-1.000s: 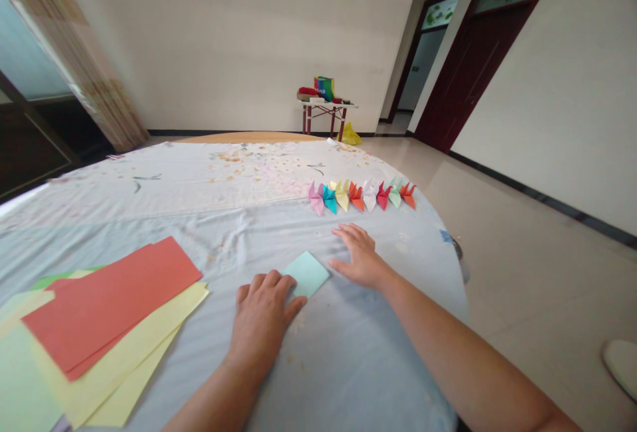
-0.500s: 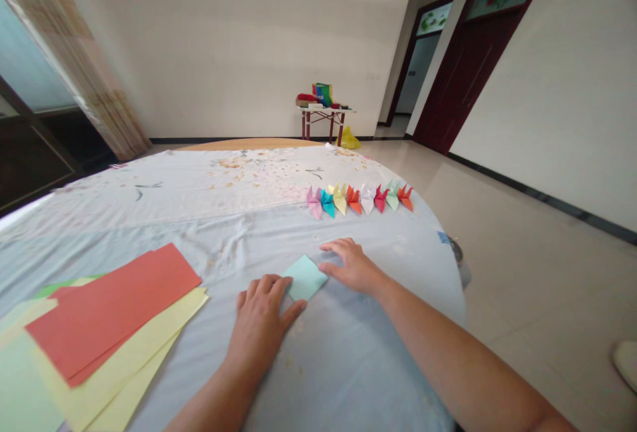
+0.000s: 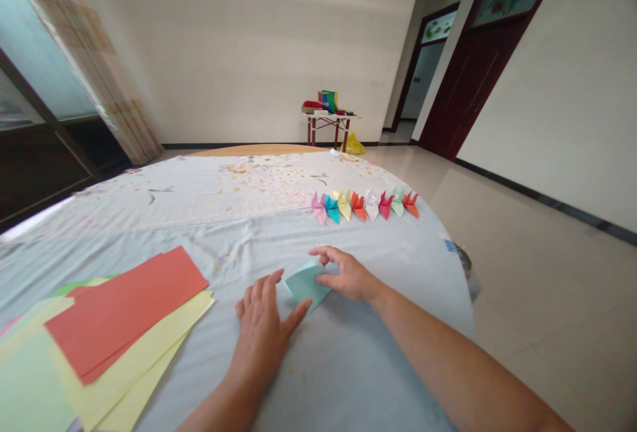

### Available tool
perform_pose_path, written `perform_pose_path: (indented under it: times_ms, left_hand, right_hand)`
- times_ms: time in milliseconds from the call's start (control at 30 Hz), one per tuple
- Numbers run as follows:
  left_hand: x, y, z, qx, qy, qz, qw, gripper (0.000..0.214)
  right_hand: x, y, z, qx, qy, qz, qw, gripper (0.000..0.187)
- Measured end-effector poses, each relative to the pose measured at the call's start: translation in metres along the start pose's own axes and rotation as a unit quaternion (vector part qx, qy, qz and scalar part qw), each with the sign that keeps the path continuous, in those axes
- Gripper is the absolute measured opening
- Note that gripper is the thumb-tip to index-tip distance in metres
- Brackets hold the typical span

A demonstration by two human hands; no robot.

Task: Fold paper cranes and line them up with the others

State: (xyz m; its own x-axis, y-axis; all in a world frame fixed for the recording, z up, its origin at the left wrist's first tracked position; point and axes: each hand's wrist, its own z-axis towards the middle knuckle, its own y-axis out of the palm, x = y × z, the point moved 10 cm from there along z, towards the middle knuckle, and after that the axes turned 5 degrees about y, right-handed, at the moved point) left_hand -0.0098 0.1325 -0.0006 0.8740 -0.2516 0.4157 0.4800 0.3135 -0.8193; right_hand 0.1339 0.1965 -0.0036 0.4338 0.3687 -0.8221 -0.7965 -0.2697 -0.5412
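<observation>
A small light blue folded paper (image 3: 304, 284) lies on the pale tablecloth (image 3: 223, 219) in front of me. My right hand (image 3: 348, 274) pinches its right edge between thumb and fingers and lifts that side slightly. My left hand (image 3: 263, 326) rests flat on the cloth just left of the paper, fingers stretched out, thumb near the paper's lower corner. A row of several coloured origami cranes (image 3: 365, 204) stands beyond the hands.
A stack of red, yellow and green paper sheets (image 3: 114, 326) lies at the left. The table's rounded edge falls away at the right over a tiled floor. A small side table (image 3: 329, 120) with items stands by the far wall.
My right hand slid left from flat on the cloth onto the blue paper and closed on its edge. My left hand's fingers came off the paper and spread.
</observation>
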Motion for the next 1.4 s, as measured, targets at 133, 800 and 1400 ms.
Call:
perform_pose_path:
  times_ms: [133, 800, 1400]
  left_hand:
    - [0.02, -0.025, -0.005, 0.085, 0.076, -0.028, 0.993, 0.039]
    - [0.036, 0.012, -0.01, -0.111, 0.131, 0.087, 0.981, 0.026]
    - [0.052, 0.021, -0.012, -0.168, 0.165, 0.047, 0.971, 0.027]
  right_hand:
    - [-0.018, -0.003, 0.0, -0.045, -0.081, 0.068, 0.993, 0.009]
    - [-0.025, 0.0, -0.023, -0.145, -0.15, -0.172, 0.963, 0.014]
    - [0.015, -0.009, -0.001, -0.123, -0.033, -0.11, 0.986, 0.024]
